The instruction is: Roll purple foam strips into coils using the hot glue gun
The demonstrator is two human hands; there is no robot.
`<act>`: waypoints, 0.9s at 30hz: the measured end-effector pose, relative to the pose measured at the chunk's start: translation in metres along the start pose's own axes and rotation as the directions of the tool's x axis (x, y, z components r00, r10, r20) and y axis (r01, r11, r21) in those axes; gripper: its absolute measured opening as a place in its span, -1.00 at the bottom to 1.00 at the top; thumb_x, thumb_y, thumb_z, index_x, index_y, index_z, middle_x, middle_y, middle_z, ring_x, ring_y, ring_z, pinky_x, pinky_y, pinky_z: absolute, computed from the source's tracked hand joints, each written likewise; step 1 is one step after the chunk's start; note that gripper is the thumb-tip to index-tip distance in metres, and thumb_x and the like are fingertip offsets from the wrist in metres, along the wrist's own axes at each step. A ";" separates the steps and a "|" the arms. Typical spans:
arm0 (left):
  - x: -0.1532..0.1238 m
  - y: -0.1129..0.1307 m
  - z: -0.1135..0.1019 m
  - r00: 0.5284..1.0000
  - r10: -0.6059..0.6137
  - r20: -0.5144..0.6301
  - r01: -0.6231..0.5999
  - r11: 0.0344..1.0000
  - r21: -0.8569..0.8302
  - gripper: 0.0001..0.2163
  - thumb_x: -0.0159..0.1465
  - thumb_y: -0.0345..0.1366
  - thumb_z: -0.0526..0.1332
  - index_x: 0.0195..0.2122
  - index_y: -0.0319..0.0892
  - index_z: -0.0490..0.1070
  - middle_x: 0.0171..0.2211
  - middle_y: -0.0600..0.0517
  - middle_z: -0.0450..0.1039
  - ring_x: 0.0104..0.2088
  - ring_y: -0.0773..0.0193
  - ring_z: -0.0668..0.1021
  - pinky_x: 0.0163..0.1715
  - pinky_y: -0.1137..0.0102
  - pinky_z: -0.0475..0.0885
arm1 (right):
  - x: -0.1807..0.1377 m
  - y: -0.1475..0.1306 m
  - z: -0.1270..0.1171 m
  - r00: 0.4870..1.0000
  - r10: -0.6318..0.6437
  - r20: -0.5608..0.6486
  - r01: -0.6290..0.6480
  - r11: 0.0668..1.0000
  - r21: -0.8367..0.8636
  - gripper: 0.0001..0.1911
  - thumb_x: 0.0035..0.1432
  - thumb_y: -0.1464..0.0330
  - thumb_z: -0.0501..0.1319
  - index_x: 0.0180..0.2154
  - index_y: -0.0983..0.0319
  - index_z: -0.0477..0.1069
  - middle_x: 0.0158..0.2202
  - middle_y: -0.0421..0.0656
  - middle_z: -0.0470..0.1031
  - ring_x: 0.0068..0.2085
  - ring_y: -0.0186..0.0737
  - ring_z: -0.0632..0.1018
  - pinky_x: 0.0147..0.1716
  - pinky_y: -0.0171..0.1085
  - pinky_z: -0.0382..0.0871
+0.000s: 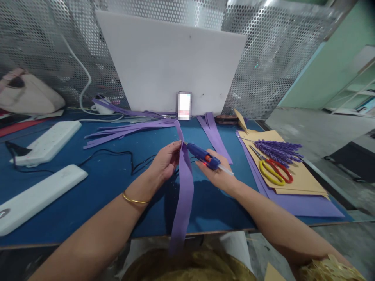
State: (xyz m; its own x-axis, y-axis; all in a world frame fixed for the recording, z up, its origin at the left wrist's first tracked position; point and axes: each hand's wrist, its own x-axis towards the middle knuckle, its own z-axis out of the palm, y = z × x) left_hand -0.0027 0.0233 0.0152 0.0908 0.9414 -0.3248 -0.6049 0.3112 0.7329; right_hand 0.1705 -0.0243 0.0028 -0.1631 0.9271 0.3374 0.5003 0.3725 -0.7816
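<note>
My left hand (165,160) pinches the upper part of a long purple foam strip (184,191) that hangs down over the front edge of the blue table (111,187). My right hand (215,171) grips a blue hot glue gun (203,156) with a red light on it. The gun's nozzle points left and touches the strip just beside my left fingertips. A gold bangle sits on my left wrist.
Several loose purple strips (129,130) lie at the back. Scissors with yellow and red handles (274,169) and a bunch of purple foam sprigs (279,150) rest on tan paper over purple sheets at right. Two white power strips (48,142) and black cables lie at left. A white board (175,62) leans against perforated metal.
</note>
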 end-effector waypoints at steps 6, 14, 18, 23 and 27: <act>0.003 -0.002 -0.003 1.000 0.017 0.017 -0.017 1.000 -0.012 -0.90 0.20 -0.45 0.33 -0.47 -0.24 0.50 -0.53 0.07 0.51 -0.55 0.40 0.51 -0.54 0.52 0.42 | 0.001 0.001 0.000 0.999 -0.033 -0.012 0.032 0.998 -0.050 -0.66 0.18 0.11 0.22 -0.44 0.14 0.15 -0.48 -0.28 0.24 -0.46 -0.31 0.25 -0.43 -0.28 0.11; 0.007 -0.003 -0.008 0.995 0.019 0.101 -0.020 1.000 0.009 -0.91 0.22 -0.46 0.30 -0.44 -0.25 0.48 -0.54 0.07 0.50 -0.57 0.41 0.51 -0.54 0.52 0.41 | 0.002 0.002 0.001 0.995 -0.086 -0.050 0.081 0.993 -0.084 -0.67 0.16 0.12 0.22 -0.44 0.15 0.16 -0.46 -0.27 0.28 -0.46 -0.31 0.26 -0.45 -0.30 0.11; 0.007 -0.004 -0.008 0.993 0.045 0.106 -0.048 0.998 0.028 -0.90 0.22 -0.46 0.30 -0.44 -0.25 0.46 -0.53 0.06 0.50 -0.55 0.40 0.51 -0.53 0.52 0.41 | 0.002 0.002 0.001 0.994 -0.090 -0.059 0.084 0.992 -0.099 -0.66 0.17 0.13 0.22 -0.45 0.15 0.14 -0.47 -0.27 0.27 -0.47 -0.32 0.26 -0.47 -0.31 0.10; 0.007 -0.004 -0.007 0.994 0.067 0.082 -0.069 0.997 0.024 -0.89 0.22 -0.48 0.31 -0.46 -0.26 0.45 -0.54 0.08 0.47 -0.57 0.43 0.48 -0.55 0.54 0.38 | 0.001 0.003 0.001 0.992 -0.101 -0.069 0.094 0.990 -0.107 -0.66 0.17 0.13 0.22 -0.44 0.15 0.14 -0.46 -0.27 0.27 -0.47 -0.32 0.26 -0.47 -0.31 0.11; 0.007 -0.004 -0.007 0.993 0.083 0.078 -0.086 0.996 0.038 -0.90 0.22 -0.47 0.31 -0.45 -0.26 0.46 -0.53 0.08 0.47 -0.57 0.44 0.47 -0.55 0.53 0.39 | 0.002 0.003 0.002 0.991 -0.114 -0.074 0.104 0.987 -0.119 -0.68 0.18 0.13 0.22 -0.43 0.15 0.16 -0.46 -0.27 0.28 -0.46 -0.31 0.28 -0.46 -0.31 0.12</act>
State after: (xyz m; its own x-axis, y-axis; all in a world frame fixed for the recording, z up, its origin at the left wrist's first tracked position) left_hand -0.0047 0.0273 0.0060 0.1021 0.9712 -0.2152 -0.5801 0.2338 0.7802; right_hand 0.1703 -0.0216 -0.0004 -0.1554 0.8732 0.4620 0.5785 0.4595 -0.6739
